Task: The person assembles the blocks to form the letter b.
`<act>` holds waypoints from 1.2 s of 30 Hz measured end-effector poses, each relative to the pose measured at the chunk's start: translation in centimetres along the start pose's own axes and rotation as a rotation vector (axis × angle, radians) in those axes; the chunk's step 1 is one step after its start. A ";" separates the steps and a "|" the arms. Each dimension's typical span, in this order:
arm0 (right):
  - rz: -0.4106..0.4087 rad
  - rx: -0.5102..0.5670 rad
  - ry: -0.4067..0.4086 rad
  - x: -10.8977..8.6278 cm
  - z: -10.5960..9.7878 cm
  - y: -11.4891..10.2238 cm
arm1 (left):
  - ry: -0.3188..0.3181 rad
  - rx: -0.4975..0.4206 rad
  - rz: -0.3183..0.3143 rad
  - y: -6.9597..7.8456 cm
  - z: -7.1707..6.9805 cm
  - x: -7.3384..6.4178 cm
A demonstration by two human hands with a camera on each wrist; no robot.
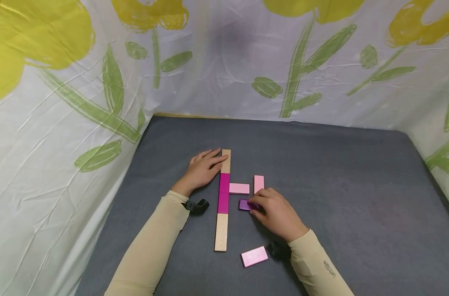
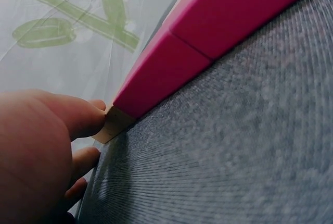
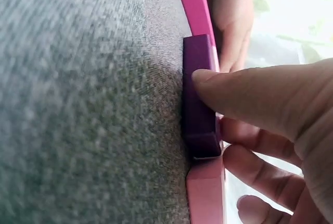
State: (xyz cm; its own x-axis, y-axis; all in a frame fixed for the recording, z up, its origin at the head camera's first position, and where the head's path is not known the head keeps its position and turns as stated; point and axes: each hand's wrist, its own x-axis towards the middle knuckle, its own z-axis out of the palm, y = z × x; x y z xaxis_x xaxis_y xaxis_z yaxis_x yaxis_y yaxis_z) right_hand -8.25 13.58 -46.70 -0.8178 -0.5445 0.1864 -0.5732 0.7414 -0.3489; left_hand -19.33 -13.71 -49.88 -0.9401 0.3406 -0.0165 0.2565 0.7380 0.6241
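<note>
A straight row of blocks runs away from me in the head view: a wooden block [image 1: 221,232], two magenta blocks [image 1: 223,193] and a far wooden block [image 1: 226,162]. My left hand [image 1: 200,172] rests beside that far block, its fingers fairly straight, the index finger reaching over it and the thumb along its side. My right hand [image 1: 278,213] pinches a purple block [image 3: 196,99] that lies on the cloth. Thumb and fingers sit on opposite sides of it. A light pink block [image 1: 239,188] extends right from the row; another pink block [image 1: 259,184] stands just beyond the right hand.
A loose pink block [image 1: 254,257] lies nearer me, left of the right wrist. Dark grey cloth [image 1: 339,185] covers the table. White curtains [image 1: 231,82] painted with yellow flowers hang behind the table and along its sides.
</note>
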 end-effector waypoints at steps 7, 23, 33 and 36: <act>0.005 0.006 0.009 -0.9 -0.2 0.2 | -0.003 0.002 0.001 0.0 0.0 0.1; 0.105 0.068 -0.062 -3.0 -1.0 -0.1 | 0.000 0.009 0.003 -0.2 0.2 0.1; 0.146 0.081 -0.100 -4.3 -1.6 -0.4 | -0.005 0.004 -0.009 -0.1 0.2 0.1; 0.133 0.088 -0.098 -4.5 -1.7 -0.5 | -0.004 0.006 -0.010 -0.2 0.2 0.1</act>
State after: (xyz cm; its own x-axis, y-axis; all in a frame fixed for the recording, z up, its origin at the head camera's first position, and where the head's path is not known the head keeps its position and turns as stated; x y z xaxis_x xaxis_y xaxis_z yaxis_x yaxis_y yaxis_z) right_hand -4.39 16.36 -45.78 -0.8748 -0.4824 0.0446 -0.4499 0.7749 -0.4441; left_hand -19.45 -13.69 -50.12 -0.9418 0.3352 -0.0261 0.2480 0.7452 0.6190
